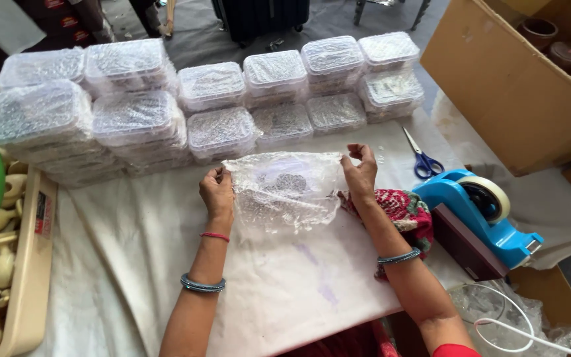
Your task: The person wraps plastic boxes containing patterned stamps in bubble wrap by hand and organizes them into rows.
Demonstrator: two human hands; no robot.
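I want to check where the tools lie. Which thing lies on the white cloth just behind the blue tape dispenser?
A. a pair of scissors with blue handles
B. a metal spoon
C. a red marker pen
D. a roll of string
A: the scissors with blue handles lie on the white cloth, just behind the blue tape dispenser, to the right of the right hand.

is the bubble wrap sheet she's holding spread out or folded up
Spread out: both hands, left and right, hold the clear bubble wrap sheet stretched by its top corners.
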